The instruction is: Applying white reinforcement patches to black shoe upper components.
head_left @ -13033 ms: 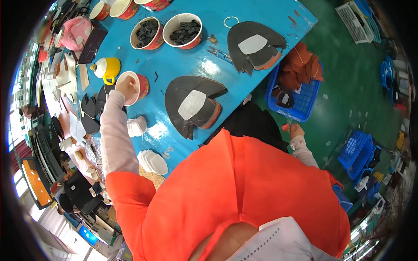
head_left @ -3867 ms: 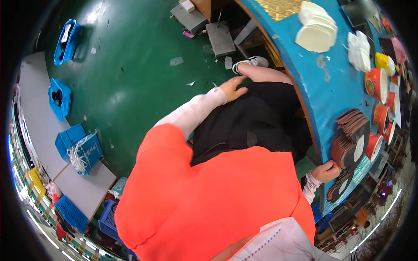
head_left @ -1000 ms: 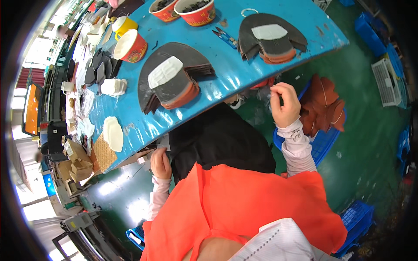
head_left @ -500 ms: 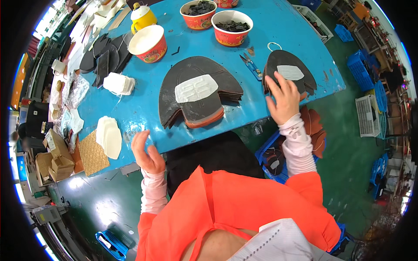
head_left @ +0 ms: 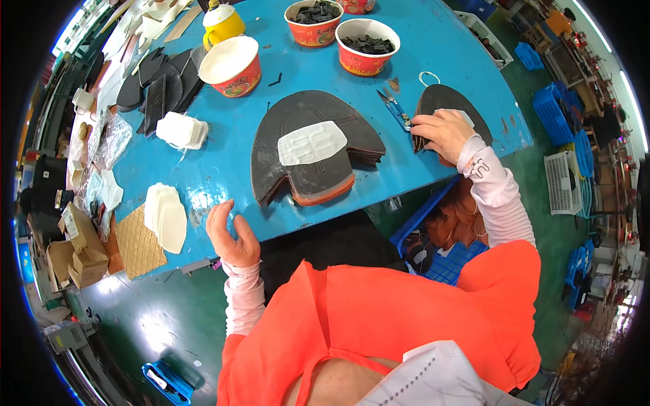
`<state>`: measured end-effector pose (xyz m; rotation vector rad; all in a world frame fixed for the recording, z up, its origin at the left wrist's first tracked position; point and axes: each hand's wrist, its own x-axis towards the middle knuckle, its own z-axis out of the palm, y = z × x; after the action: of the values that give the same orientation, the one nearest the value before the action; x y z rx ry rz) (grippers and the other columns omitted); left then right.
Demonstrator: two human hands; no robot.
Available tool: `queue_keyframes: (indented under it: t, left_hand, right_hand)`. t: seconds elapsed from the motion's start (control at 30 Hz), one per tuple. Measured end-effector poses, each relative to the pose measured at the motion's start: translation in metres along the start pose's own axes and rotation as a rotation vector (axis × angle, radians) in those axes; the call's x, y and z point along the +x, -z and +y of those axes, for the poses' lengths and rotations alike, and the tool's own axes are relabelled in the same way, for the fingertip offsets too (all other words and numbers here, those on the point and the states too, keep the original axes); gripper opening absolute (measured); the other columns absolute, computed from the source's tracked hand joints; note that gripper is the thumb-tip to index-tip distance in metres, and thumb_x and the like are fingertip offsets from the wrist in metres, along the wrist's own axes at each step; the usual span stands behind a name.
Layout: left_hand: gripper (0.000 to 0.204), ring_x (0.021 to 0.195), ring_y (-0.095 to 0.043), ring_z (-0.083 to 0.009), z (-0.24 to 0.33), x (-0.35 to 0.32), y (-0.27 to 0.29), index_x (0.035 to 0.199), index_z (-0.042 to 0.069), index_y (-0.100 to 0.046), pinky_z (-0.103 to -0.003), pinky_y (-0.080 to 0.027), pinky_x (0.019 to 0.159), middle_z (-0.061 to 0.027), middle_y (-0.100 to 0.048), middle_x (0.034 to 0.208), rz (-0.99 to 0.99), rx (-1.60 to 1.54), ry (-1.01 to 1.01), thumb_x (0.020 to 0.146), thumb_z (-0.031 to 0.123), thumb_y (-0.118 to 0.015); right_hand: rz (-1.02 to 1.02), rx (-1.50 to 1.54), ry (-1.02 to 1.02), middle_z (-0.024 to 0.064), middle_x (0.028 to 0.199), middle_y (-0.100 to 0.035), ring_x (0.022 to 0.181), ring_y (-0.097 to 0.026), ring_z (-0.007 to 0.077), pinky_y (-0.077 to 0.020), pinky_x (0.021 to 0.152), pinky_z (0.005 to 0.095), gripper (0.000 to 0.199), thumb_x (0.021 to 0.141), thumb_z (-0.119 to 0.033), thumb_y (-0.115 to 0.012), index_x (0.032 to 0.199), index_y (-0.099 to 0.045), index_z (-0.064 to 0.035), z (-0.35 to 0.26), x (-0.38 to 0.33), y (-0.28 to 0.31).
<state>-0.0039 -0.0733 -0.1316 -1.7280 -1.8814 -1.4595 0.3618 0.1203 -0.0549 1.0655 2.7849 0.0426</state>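
Smaller stack of dark rounded pieces (head_left: pixel 430 101) was seen at the right end of the blue table (head_left: pixel 230 135), near the table's edge. It was partly covered by the right hand (head_left: pixel 443 132), whose fingers were bent and laid across its top; whether any piece was gripped could not be told. A white patch (head_left: pixel 466 118) on the stack was half hidden by that hand. Snips (head_left: pixel 394 108) were noted just beside the fingertips, blades parted, and a white loop (head_left: pixel 429 78) was seen at the stack's far end.

Larger dark stack (head_left: pixel 305 115) was placed left of the snips, topped with a white piece (head_left: pixel 313 143); orange-brown layers were exposed at its near end. The left hand (head_left: pixel 233 233) was held at the table's near edge, fingers loosely curved, thumb spread away, nothing grasped. Cream pieces (head_left: pixel 166 216) were fanned to its left, partly over a woven mat (head_left: pixel 135 245).

Farther back, two red bowls (head_left: pixel 367 59) were filled with black bits; a pale-lined bowl (head_left: pixel 233 81) was set near a yellow pot (head_left: pixel 223 26). Below the table edge, reddish-brown pieces (head_left: pixel 464 215) were held in a blue basket (head_left: pixel 455 262)
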Motion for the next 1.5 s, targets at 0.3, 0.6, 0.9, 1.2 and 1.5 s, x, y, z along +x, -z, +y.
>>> queue_keyframes:
  t: [0.3, 0.6, 0.9, 1.2, 1.5]
  left_hand:
    - [0.029, 0.091, -0.056, -0.0302, 0.001, 0.001, -0.003, 0.102, -0.001, -0.055, -0.038, -0.043, 0.082, -0.0123, -0.060, 0.097, -0.023, 0.033, -0.026, 0.074, -0.010, -0.051]
    - [0.027, 0.089, -0.056, -0.0304, -0.001, -0.001, -0.003, 0.100, -0.002, -0.056, -0.037, -0.043, 0.080, -0.0123, -0.060, 0.094, -0.030, 0.032, -0.043, 0.075, -0.010, -0.051]
    - [0.026, 0.089, -0.056, -0.0323, 0.000, -0.001, -0.006, 0.100, -0.002, -0.057, -0.040, -0.043, 0.081, -0.0139, -0.060, 0.095, -0.053, 0.082, -0.069, 0.075, -0.007, -0.052]
    - [0.029, 0.091, -0.055, -0.0326, -0.005, 0.003, -0.007, 0.101, 0.000, -0.057, -0.040, -0.042, 0.082, -0.0142, -0.059, 0.096, -0.043, 0.136, -0.061, 0.073, -0.004, -0.057]
    - [0.028, 0.091, -0.056, -0.0323, 0.009, 0.002, 0.005, 0.097, 0.001, -0.056, -0.040, -0.044, 0.079, -0.0139, -0.059, 0.093, -0.072, 0.056, -0.069, 0.070, -0.001, -0.061]
  right_hand:
    - [0.126, -0.070, 0.071, 0.0010, 0.115, -0.050, 0.094, -0.051, 0.0232, -0.0422, 0.081, 0.0362, 0.023, 0.075, -0.010, -0.055, 0.097, -0.058, -0.0162, -0.007, 0.006, -0.009]
    - [0.114, -0.100, -0.064, 0.0013, 0.112, -0.051, 0.096, -0.050, 0.0238, -0.0429, 0.078, 0.0367, 0.018, 0.075, -0.011, -0.053, 0.092, -0.056, -0.0152, -0.021, -0.002, -0.012]
    - [1.018, 0.452, -0.191, 0.0106, 0.088, -0.056, 0.078, -0.053, 0.0300, -0.0414, 0.066, 0.0379, 0.016, 0.061, 0.002, -0.053, 0.075, -0.049, -0.0032, -0.121, 0.032, -0.047]
    - [0.876, 0.728, -0.341, 0.0157, 0.075, -0.050, 0.075, -0.050, 0.0373, -0.0389, 0.064, 0.0432, 0.013, 0.065, 0.005, -0.049, 0.075, -0.047, -0.0021, -0.115, 0.047, -0.055]
    - [0.880, 0.639, -0.392, 0.0203, 0.082, -0.053, 0.074, -0.052, 0.0386, -0.0430, 0.067, 0.0387, 0.031, 0.063, 0.005, -0.041, 0.092, -0.052, 0.0047, -0.120, 0.027, -0.083]
